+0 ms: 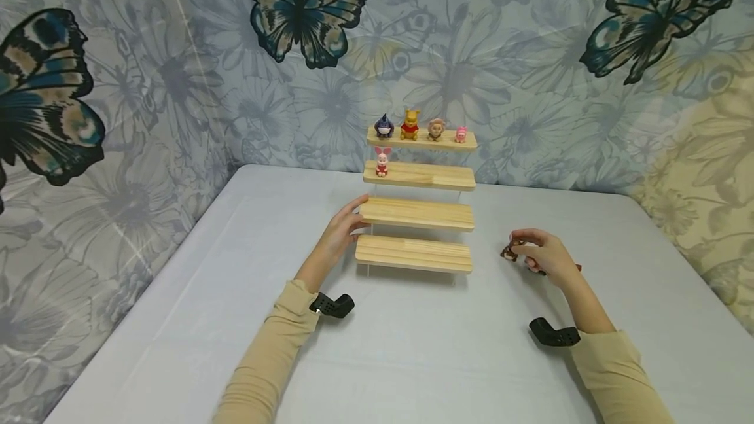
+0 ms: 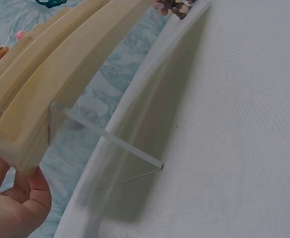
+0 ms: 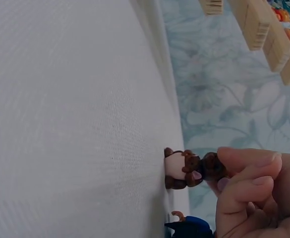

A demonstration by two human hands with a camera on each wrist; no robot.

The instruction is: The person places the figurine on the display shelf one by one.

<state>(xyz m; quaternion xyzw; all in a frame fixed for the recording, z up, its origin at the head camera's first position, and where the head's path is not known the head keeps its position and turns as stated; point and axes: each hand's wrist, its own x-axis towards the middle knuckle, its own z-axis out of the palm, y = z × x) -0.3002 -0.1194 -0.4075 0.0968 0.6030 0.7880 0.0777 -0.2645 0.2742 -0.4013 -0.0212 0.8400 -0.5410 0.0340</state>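
A tiered wooden display stand (image 1: 415, 250) has several pale boards on clear supports. At its left end, my left hand (image 1: 338, 231) grips the edge of a board, fingers bent against the wood in the left wrist view. Right of the stand, my right hand (image 1: 548, 254) pinches a small brown figurine (image 3: 184, 168) by its head. The figurine has a pale belly, and its feet are right at the tablecloth in the right wrist view. Close beside it is a dark blue figurine (image 3: 192, 227), partly out of frame. Fingers hide part of the brown one.
On the top board stand a donkey figurine (image 1: 384, 126), a yellow bear in red (image 1: 409, 125), a tan figurine (image 1: 436, 129) and a small pink one (image 1: 461, 134). A pink long-eared figurine (image 1: 382, 162) stands on the board below. A butterfly-patterned backdrop (image 1: 501, 84) rises behind the white table (image 1: 424, 358).
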